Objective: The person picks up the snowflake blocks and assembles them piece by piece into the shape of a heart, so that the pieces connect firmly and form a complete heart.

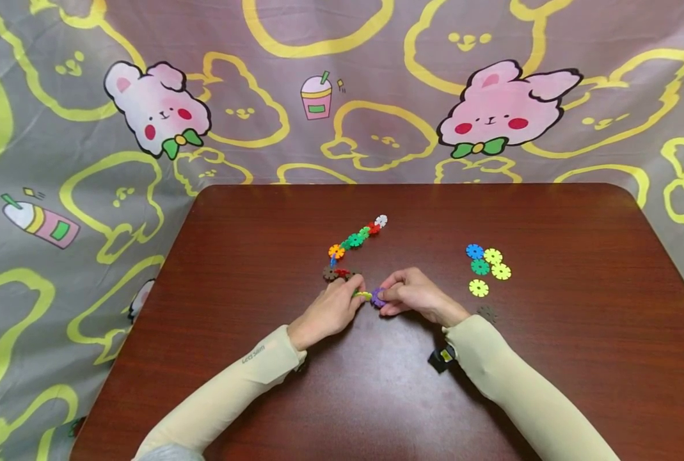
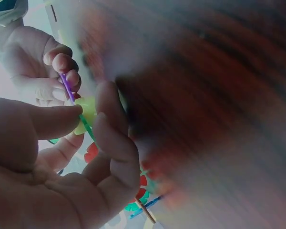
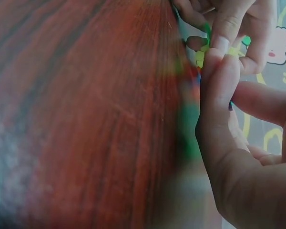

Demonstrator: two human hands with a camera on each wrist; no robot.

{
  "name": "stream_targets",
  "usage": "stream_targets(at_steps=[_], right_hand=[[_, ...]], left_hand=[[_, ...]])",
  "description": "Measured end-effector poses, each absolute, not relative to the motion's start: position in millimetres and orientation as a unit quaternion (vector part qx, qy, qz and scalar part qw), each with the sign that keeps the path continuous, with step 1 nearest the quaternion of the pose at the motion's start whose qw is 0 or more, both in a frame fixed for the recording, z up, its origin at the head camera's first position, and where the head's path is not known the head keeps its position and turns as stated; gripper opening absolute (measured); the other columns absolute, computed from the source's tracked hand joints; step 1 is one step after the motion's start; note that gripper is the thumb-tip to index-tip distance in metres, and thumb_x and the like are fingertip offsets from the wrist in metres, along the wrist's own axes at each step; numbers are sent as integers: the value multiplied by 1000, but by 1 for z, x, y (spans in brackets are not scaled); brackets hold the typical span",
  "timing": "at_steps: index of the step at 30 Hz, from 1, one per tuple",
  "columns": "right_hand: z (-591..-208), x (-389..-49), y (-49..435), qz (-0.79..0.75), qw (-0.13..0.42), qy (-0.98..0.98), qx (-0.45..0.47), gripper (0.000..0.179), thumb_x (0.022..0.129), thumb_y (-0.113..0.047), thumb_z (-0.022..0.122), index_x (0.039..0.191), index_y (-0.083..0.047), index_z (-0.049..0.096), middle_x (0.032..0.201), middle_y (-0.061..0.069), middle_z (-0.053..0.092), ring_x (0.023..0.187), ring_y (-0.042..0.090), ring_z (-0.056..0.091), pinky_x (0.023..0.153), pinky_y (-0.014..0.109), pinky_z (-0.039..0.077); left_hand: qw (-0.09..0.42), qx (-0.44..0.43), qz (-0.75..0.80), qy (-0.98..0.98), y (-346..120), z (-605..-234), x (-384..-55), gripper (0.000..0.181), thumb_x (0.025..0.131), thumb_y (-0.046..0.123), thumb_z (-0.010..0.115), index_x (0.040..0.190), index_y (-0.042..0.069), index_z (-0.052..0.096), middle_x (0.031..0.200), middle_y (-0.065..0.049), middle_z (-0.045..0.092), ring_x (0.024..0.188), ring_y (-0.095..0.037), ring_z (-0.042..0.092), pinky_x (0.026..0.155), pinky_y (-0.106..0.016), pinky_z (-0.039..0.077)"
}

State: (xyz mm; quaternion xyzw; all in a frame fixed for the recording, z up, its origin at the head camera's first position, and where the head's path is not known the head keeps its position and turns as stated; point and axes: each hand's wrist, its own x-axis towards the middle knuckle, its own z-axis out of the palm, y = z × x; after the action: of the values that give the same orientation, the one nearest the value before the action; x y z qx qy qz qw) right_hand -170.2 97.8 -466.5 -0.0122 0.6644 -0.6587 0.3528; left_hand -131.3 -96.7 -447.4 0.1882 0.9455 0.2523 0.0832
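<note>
A purple disc [image 1: 377, 298] is pinched between the thumb and fingers of the right hand [image 1: 413, 294]. A thin green disc [image 2: 87, 128] is gripped between the left hand's [image 1: 331, 307] thumb and a finger, with a yellow disc [image 2: 89, 106] right beside it.

The purple disc is held in the gap between the two hands, nearer to the right one, with its rim turned toward the yellow disc on its left. That meeting of rims seems to be what the work turns on; whether one slot is seated in the other cannot be told.

Just beyond the left hand's knuckles, a chain of joined discs [image 1: 356, 240] is laid on the table [image 1: 232, 269]. It is bent near an orange disc [image 1: 336, 251], then slanted away to the far right, where it is ended by a white disc [image 1: 381, 221]. Farther out, past the right hand, a loose group of discs [image 1: 480, 266] is spread near the right forearm.

By the left wrist view the purple and green discs are shown nearly edge-on, an angle not given from the head, where the green one is mostly covered by fingers. In the right wrist view the purple disc is largely masked by the right hand's own fingers.
</note>
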Motion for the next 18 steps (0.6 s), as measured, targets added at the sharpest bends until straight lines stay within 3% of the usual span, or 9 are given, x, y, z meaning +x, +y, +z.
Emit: stream_targets(at_steps=[14, 18], right_hand=[[-465, -170, 96, -675, 333, 659, 7, 19, 90, 3, 58, 104, 14, 52, 78, 9, 64, 63, 14, 68, 65, 26, 58], [-467, -170, 95, -683, 326, 654, 1, 26, 90, 5, 56, 113, 15, 49, 82, 11, 64, 64, 15, 69, 66, 27, 58]], left_hand=[[84, 187, 246, 947, -98, -447, -132, 9, 98, 19, 57, 93, 13, 51, 76, -1, 51, 72, -16, 50, 60, -29, 42], [90, 183, 248, 947, -97, -447, -131, 8, 98, 19, 57, 94, 14, 51, 78, -2, 52, 73, -16, 51, 59, -29, 42]])
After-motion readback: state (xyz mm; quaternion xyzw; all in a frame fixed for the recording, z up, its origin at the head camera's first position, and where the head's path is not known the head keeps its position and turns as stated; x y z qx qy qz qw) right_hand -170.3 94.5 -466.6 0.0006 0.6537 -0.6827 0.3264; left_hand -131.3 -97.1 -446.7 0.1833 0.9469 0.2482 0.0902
